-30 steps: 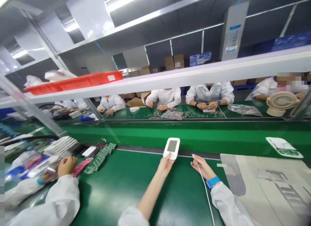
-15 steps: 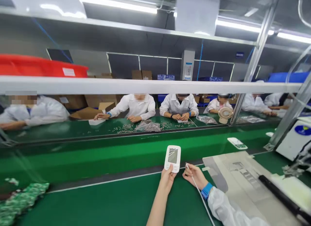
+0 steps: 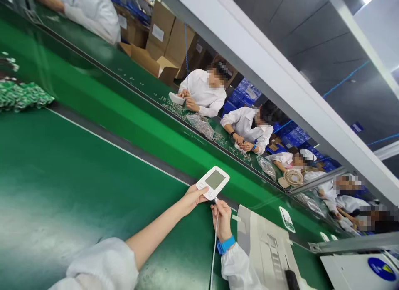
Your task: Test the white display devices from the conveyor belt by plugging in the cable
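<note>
A white handheld device (image 3: 215, 179) with a grey screen and two buttons is gripped in my left hand (image 3: 193, 198), its thumb on the lower front. The screen faces up toward me. My right hand (image 3: 222, 215), with a blue wristband (image 3: 226, 245), pinches the end of a thin white cable (image 3: 213, 252) just below the device's lower edge. The cable hangs down over the green work surface (image 3: 118, 190). Whether the plug touches the device is hidden by the fingers.
Green circuit boards (image 3: 26, 96) are piled at the left. A beige taped sheet (image 3: 262, 244) with a black tool (image 3: 292, 278) lies at the right. A white-and-green part (image 3: 287, 219) sits on the green belt (image 3: 134, 127). Several people in white coats work beyond it.
The view has tilted and turned. The device is now slanted, its screen without the earlier glare lines. My right hand and the cable end have come up close to the device's lower edge.
</note>
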Motion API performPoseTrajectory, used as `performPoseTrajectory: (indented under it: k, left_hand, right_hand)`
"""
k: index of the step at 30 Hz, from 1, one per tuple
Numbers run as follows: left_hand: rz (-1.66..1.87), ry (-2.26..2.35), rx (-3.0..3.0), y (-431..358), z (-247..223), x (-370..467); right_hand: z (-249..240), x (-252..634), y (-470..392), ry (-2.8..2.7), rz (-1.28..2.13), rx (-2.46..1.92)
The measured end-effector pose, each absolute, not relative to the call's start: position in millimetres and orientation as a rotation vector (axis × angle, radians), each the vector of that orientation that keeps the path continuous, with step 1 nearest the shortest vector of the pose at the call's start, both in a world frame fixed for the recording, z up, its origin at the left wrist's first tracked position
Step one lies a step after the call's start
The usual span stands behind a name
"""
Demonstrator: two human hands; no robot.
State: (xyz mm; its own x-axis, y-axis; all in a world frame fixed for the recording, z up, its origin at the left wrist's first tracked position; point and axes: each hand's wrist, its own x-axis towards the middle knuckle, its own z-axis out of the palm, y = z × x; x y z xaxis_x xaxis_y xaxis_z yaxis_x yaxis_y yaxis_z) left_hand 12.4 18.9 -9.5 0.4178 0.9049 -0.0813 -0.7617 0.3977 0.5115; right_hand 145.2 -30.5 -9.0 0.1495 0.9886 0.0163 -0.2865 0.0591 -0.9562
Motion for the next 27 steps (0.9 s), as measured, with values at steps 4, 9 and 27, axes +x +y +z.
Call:
performPoseTrajectory:
  k: [4,9,27]
  left_hand:
    - [1.063,0.444,0.491,18.5,-9.2,15.6]
    - [1.068,0.468,0.580,16.3,-9.7,16.9]
    - [1.126,0.546,0.558,14.8,-10.6,19.6]
  right_hand:
    - [-12.0,150.5,-31.3,-0.895,1.119,-1.045]
    - [-15.1,153.7,-30.1,-0.893,1.102,-1.060]
    - [-17.9,155.4,-29.3,-0.896,1.089,-1.105]
